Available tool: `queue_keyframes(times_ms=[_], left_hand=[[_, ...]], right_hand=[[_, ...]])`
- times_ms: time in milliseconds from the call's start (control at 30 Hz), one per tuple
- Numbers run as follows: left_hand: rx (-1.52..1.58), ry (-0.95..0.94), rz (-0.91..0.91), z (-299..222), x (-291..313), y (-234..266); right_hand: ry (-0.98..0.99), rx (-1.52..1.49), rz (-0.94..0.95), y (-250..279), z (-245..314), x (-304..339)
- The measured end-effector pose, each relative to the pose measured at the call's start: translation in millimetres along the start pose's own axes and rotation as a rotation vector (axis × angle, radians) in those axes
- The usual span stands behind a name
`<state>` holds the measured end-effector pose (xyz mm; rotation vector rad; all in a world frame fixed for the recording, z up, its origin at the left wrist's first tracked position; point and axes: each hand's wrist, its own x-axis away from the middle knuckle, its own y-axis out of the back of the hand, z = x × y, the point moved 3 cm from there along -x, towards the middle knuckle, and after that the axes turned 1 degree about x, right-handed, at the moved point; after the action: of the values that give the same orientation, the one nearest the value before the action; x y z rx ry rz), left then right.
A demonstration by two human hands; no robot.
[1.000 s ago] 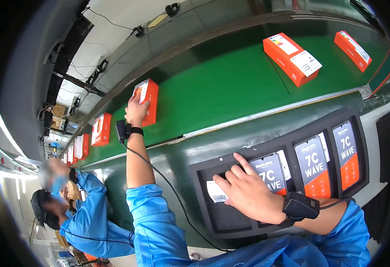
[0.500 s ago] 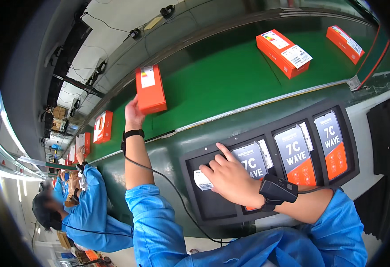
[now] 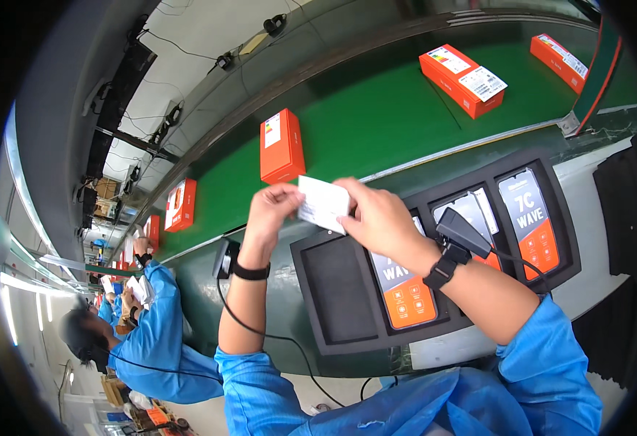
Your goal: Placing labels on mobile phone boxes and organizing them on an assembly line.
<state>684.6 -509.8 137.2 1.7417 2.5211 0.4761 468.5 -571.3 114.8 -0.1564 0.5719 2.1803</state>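
Above the front edge of the green belt I hold a small white printed label sheet [image 3: 323, 206] between both hands. My left hand [image 3: 269, 212] pinches its left edge, while my right hand [image 3: 378, 218] has thumb and fingers closed on its right side. Below them lies a black foam tray [image 3: 344, 338] with divided slots. Three phone-shaped pieces with grey and orange fronts rest in it; the leftmost phone [image 3: 408, 301] is partly covered by my right hand and wrist. The tray's left slot shows its dark bottom. Just beyond my hands an orange box [image 3: 282, 149] sits on the belt.
Farther right on the green belt [image 3: 362, 138] stand an orange box with white labels [image 3: 464, 80] and another orange box [image 3: 560, 62]. To the left is one more orange box [image 3: 180, 206]. A co-worker in blue [image 3: 151, 341] works at left. Cables hang from both my wrist devices.
My left hand has let go of the orange box, now farther right on the belt. My right hand has lifted the label from the tray's left slot, and both hands grip it.
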Motion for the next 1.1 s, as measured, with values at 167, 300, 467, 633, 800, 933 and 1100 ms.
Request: queue_keyframes(times_ms=[167, 300, 467, 633, 800, 933, 1100], left_hand=[[0.211, 0.049, -0.374, 30, -59, 73], [-0.019, 0.161, -0.496, 48, -81, 95], [0.251, -0.104, -0.268, 2, -13, 34], [0.341, 0.21, 0.177, -30, 126, -82], [-0.7, -0.203, 0.178, -28, 129, -112], [-1.128, -0.43, 0.019, -13, 116, -137], [-0.795, -0.472, -0.175, -26, 116, -142]], right_hand=[[-0.07, -0.029, -0.173, 19, -3, -7], [-0.03, 0.023, -0.175, 24, -5, -10], [0.062, -0.009, -0.335, 47, 0, -19], [0.062, -0.048, -0.349, 49, 2, -28], [0.084, -0.059, -0.299, 49, 11, -21], [0.035, -0.088, -0.264, 59, 12, -9], [0.073, -0.072, -0.259, 70, 12, -6]])
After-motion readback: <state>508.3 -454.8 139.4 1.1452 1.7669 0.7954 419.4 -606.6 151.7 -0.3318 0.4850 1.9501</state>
